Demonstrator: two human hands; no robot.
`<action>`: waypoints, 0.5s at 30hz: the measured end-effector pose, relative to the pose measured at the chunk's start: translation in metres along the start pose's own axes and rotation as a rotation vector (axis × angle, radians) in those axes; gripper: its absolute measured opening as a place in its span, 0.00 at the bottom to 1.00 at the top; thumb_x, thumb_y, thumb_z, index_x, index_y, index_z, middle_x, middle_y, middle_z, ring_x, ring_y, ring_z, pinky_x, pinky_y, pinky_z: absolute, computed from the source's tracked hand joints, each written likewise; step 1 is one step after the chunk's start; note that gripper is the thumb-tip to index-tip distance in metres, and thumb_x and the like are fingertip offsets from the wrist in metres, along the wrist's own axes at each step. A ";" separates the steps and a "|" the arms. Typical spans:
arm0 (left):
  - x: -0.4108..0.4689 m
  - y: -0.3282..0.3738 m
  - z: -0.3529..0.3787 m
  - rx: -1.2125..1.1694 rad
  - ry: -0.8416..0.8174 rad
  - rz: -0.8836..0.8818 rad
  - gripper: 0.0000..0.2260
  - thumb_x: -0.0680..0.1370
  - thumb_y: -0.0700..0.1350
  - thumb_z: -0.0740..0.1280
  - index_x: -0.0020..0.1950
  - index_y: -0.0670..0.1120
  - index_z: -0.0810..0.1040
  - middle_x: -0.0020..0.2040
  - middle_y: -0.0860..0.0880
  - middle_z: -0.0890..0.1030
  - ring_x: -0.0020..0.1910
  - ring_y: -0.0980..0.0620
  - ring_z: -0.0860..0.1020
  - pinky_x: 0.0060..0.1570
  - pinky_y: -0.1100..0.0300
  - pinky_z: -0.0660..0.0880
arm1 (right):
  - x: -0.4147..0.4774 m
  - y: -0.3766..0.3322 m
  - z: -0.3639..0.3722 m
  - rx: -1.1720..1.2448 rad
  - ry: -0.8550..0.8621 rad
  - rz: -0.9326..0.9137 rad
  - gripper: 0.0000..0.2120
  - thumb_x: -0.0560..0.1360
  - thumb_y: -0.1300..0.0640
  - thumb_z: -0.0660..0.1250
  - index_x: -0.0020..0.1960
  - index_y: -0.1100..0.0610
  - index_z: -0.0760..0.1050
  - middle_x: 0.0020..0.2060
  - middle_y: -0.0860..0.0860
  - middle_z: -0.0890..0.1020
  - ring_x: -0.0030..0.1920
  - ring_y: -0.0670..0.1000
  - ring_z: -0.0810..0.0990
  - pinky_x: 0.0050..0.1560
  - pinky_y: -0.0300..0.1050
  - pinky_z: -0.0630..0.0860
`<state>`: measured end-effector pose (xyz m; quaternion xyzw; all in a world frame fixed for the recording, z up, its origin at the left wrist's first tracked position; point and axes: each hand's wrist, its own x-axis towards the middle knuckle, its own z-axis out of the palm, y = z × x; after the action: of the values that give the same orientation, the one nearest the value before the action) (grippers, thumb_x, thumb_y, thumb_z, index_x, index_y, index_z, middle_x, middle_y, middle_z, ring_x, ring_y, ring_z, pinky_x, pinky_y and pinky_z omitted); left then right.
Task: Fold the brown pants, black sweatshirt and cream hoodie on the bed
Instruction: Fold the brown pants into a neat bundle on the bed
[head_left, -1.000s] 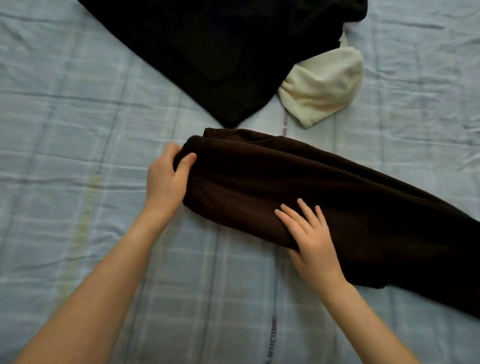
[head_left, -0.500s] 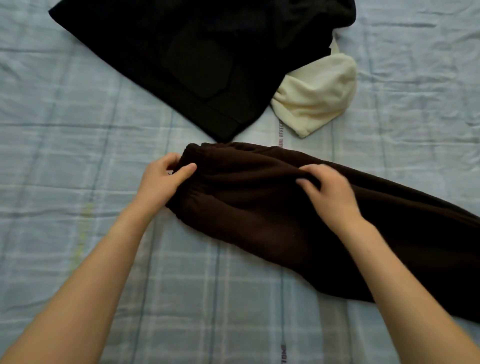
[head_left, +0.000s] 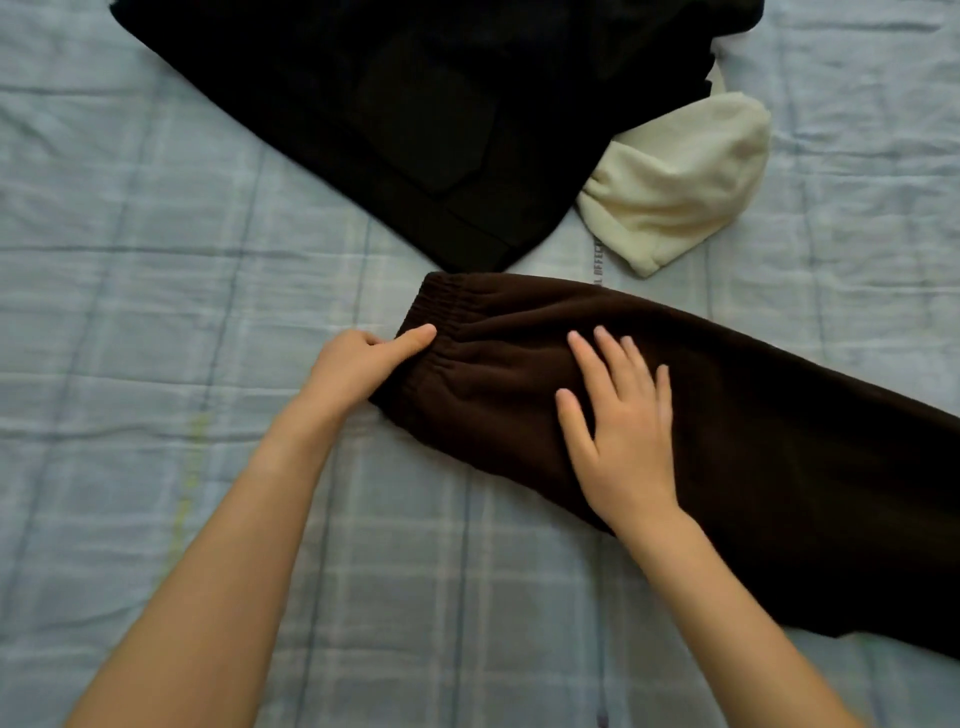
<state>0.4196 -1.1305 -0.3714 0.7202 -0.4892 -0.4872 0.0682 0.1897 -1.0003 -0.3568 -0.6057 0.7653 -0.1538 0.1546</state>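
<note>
The brown pants (head_left: 779, 441) lie folded lengthwise across the bed, waistband at the centre, legs running off to the lower right. My left hand (head_left: 358, 364) pinches the elastic waistband at its near corner. Flat on the fabric just right of the waistband rests my right hand (head_left: 623, 441), fingers spread, holding nothing. The black sweatshirt (head_left: 441, 114) is spread out at the top, its corner pointing down toward the waistband. A bunched part of the cream hoodie (head_left: 680, 182) pokes out from under the sweatshirt's right side; the rest is hidden.
A pale blue checked bedsheet (head_left: 156, 312), slightly wrinkled, covers everything in view. Open sheet stretches to the left of the pants and below them.
My right hand has dropped from a raised pinch on the upper edge of the pants and now lies flat on them. The waistband now lies flatter with its elastic showing.
</note>
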 end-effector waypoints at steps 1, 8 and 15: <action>-0.002 0.002 -0.002 -0.051 -0.098 -0.034 0.31 0.61 0.72 0.73 0.38 0.43 0.83 0.37 0.50 0.84 0.38 0.53 0.82 0.38 0.59 0.75 | -0.006 -0.004 0.007 -0.019 -0.063 0.008 0.26 0.82 0.45 0.52 0.80 0.48 0.58 0.79 0.49 0.60 0.80 0.52 0.51 0.79 0.59 0.44; -0.029 -0.004 0.003 -0.416 -0.334 0.103 0.12 0.70 0.58 0.74 0.36 0.50 0.86 0.38 0.49 0.86 0.37 0.55 0.84 0.31 0.67 0.76 | -0.012 0.001 0.016 0.021 -0.048 -0.001 0.28 0.81 0.45 0.49 0.80 0.49 0.57 0.80 0.49 0.59 0.80 0.52 0.51 0.79 0.60 0.45; -0.051 -0.010 0.011 -0.467 -0.276 0.264 0.09 0.79 0.49 0.68 0.46 0.44 0.83 0.45 0.48 0.86 0.44 0.54 0.83 0.43 0.61 0.78 | -0.017 -0.012 0.013 0.085 -0.034 0.023 0.28 0.80 0.49 0.51 0.79 0.51 0.59 0.79 0.50 0.59 0.80 0.52 0.50 0.78 0.62 0.45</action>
<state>0.4154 -1.0823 -0.3500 0.5422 -0.4579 -0.6667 0.2277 0.2092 -0.9870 -0.3624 -0.5921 0.7623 -0.1741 0.1949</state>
